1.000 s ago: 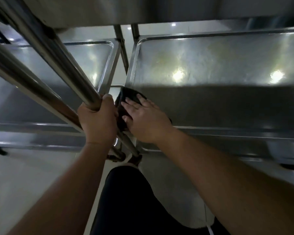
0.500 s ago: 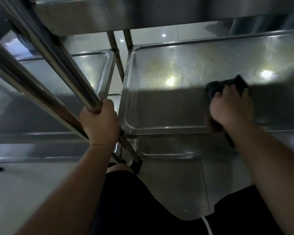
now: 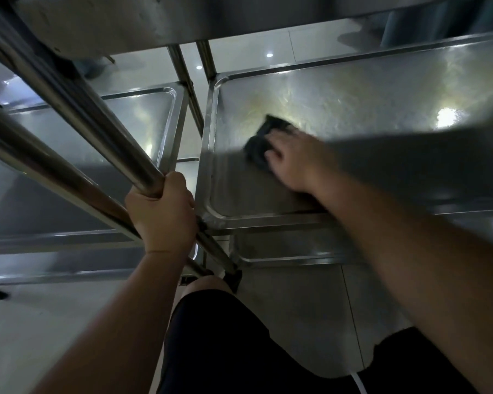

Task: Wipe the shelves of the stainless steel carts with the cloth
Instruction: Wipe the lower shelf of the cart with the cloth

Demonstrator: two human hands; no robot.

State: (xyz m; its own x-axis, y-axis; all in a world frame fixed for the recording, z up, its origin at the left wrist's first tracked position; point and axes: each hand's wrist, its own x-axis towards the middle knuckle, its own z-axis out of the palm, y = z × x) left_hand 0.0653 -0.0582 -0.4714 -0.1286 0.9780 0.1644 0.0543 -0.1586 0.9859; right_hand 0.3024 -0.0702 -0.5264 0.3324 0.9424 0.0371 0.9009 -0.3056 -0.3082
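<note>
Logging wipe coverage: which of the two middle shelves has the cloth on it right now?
The right-hand cart's shelf. The right hand presses the dark cloth on it near its left rim; the left-hand cart's shelf has none.

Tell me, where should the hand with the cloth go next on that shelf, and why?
Probably sweep on to the left, toward the shelf's near left corner. The right hand presses the dark cloth flat on the shelf a little in from the left rim, so the strip along that rim looks not yet reached. The left hand grips a cart post, which steadies the cart.
</note>
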